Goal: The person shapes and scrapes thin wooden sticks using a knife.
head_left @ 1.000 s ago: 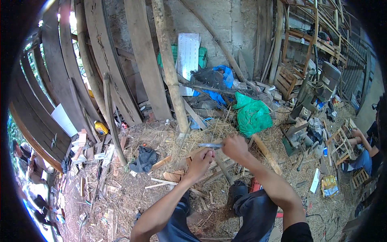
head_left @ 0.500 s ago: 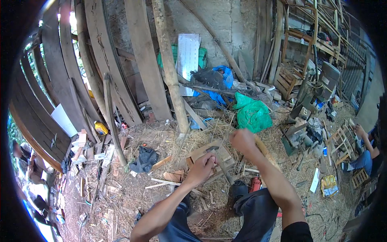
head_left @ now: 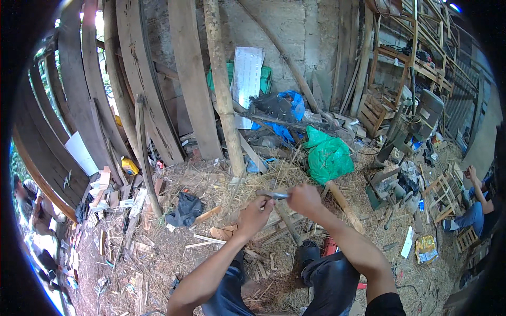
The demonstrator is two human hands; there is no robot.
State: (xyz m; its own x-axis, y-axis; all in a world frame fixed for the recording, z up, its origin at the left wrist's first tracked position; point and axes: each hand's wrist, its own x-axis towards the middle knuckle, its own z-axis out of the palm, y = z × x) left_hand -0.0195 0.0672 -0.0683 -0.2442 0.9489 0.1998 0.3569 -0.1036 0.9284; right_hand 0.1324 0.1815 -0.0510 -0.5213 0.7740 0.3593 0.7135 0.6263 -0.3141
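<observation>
My left hand [head_left: 255, 214] is closed, thumb and fingertips pinched together; whatever small thing they hold is too small to name. Just to its right my right hand [head_left: 305, 199] is closed on a short silvery metal tool [head_left: 280, 195], its kind unclear. This tool's far end reaches the left fingertips. Below the hands, a long wooden handle [head_left: 289, 226] slants down toward my dark boot [head_left: 309, 252]. Pieces of wood lie on the ground under the hands, partly hidden by them.
A green plastic bag [head_left: 329, 158] lies ahead on straw, right of a wooden post [head_left: 224, 105]. Left are a black bag [head_left: 185, 208] and a yellow bottle [head_left: 129, 166]. A pole [head_left: 345, 206] lies near my right arm. People sit at both edges; scraps cover the ground.
My right hand has come down and left, closer to my left hand, and the silvery tool now shows between them. My left hand has shifted slightly left.
</observation>
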